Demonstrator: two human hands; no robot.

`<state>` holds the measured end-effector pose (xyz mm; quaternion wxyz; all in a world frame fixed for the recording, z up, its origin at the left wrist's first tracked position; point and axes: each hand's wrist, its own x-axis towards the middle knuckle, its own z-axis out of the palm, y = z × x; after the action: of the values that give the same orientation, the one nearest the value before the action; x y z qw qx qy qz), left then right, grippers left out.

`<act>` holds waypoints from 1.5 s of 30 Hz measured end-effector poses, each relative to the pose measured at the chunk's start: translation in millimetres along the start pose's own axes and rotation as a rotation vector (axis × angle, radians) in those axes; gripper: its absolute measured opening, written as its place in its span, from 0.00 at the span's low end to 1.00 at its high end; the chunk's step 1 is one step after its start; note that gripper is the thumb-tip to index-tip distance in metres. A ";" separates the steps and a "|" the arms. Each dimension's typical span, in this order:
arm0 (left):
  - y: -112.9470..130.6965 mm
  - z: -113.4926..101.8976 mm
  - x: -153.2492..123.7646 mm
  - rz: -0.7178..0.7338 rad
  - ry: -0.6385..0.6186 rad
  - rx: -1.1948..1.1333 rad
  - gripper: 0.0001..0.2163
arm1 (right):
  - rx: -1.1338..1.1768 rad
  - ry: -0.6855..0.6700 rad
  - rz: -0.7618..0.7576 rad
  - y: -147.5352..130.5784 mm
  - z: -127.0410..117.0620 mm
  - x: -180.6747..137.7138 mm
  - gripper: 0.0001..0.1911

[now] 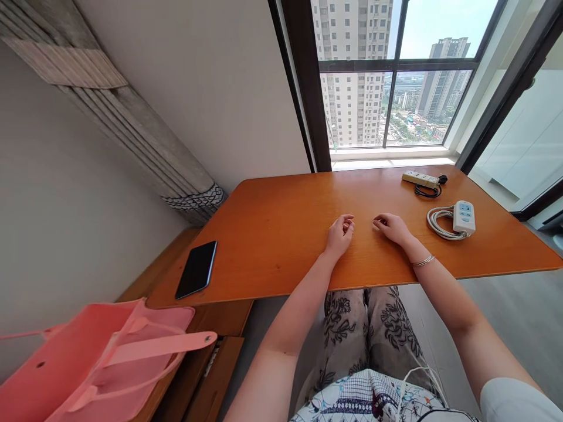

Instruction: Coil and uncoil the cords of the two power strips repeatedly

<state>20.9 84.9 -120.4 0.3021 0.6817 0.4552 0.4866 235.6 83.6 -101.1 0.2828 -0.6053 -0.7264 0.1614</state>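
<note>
My left hand [340,234] rests on the orange wooden table [281,234] near its middle, fingers loosely curled, with nothing in them. My right hand [392,227] lies a short way to its right, also loosely curled and holding nothing; a thin bracelet [423,261] circles that wrist. The two hands are apart, fingertips pointing toward each other. A black phone [196,269] lies face up at the table's near left corner, well away from both hands.
A white power strip with coiled cable [457,219] lies right of my right hand. A second power strip [421,179] sits by the window. A pink bag [105,357] stands on a low cabinet at lower left. Folded curtain [132,129] hangs at left.
</note>
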 end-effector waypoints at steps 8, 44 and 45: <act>2.5 0.1 -1.8 0.006 -0.016 0.032 0.09 | -0.023 -0.025 0.001 1.7 -0.7 0.1 0.10; 6.0 2.6 -5.1 0.009 -0.131 0.082 0.09 | -0.416 0.190 0.177 37.4 -113.1 27.9 0.22; 6.2 2.7 -5.1 0.013 -0.132 0.082 0.09 | -0.439 0.166 0.226 45.7 -127.2 31.8 0.23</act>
<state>24.9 77.8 -118.0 0.3002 0.7271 0.4493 0.4234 345.3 110.6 -20.4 0.1836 -0.7406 -0.6461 -0.0199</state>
